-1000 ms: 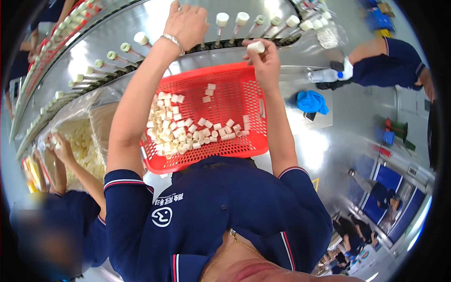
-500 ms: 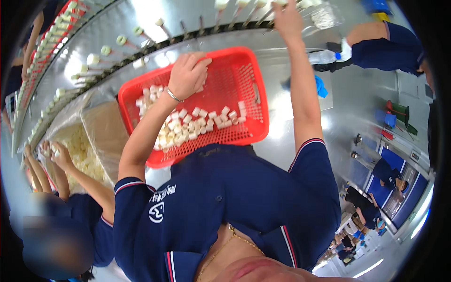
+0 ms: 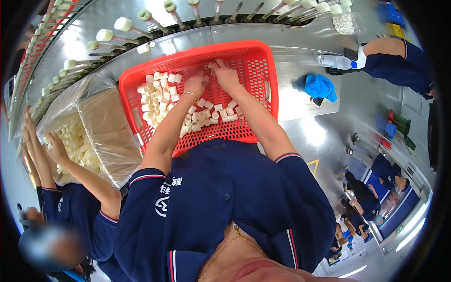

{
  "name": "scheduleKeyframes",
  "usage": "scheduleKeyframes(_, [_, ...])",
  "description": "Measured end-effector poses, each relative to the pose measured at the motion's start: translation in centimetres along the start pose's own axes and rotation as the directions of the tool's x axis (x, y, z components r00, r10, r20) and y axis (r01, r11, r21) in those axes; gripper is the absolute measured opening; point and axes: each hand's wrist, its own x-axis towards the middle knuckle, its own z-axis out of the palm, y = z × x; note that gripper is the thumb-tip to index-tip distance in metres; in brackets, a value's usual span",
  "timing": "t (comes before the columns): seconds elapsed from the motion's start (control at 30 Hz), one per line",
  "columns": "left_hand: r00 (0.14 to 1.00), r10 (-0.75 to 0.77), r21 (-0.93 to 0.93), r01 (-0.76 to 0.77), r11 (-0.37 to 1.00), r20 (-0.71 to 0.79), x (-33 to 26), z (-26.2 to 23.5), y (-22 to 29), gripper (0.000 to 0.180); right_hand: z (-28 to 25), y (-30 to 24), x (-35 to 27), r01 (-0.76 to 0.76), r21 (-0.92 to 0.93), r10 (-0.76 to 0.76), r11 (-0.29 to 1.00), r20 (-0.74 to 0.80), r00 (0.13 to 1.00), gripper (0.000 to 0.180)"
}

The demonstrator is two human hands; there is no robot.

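Note:
Both my hands are over a red perforated plastic basket [image 3: 197, 50], which holds many short, hollow white cylinders [image 3: 157, 96] piled mostly toward its left and near sides. My left hand [image 3: 196, 84], a bangle at its wrist, is over the middle of the basket with its fingers curled; what they hold, if anything, is hidden. Close beside it, my right hand [image 3: 226, 77] reaches over the bare far part, fingers stretched forward and somewhat apart. Beyond the basket curves a row of upright metal rods [image 3: 232, 13], several capped with pale cylinders [image 3: 123, 24].
To the left, a plastic-lined carton [image 3: 110, 127] holds pale pieces [image 3: 77, 141]; a co-worker's hand [image 3: 57, 148] is over it. On the right are a blue cloth [image 3: 320, 87], a clear bottle [image 3: 336, 61], a bag of white bits [image 3: 345, 23] and another person's arm [image 3: 385, 46].
My right hand has come back from the rods at the far right into the basket. My left hand has moved down from near the far rim to the basket's middle.

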Motion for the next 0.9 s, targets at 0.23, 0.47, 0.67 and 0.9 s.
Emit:
scheduleKeyframes(0.23, [0.930,-0.213,-0.785,-0.112,0.609,-0.298,-4.8,-11.3,3.7,0.029,2.8,-1.9,1.3,-0.103,-0.203,0.148,0.974,0.221,0.964,0.026])
scheduleKeyframes(0.47, [0.713,-0.001,-0.199,-0.195,0.960,-0.701,-8.5,-22.2,4.2,0.033,1.1,-5.0,0.2,-0.095,0.184,0.058,0.978,0.198,0.978,0.032])
scheduleKeyframes(0.67, [0.508,-0.029,-0.112,-0.134,0.985,-0.861,-5.2,-28.5,2.6,0.031,-4.4,-6.9,0.0,0.005,0.544,-0.009,0.839,0.005,1.000,0.030])
scheduleKeyframes(0.9, [0.716,0.105,0.126,-0.024,0.992,-0.691,0.5,-30.8,3.1,0.032,-16.1,-8.8,3.8,0.110,0.725,0.243,0.679,-0.365,0.899,0.028])
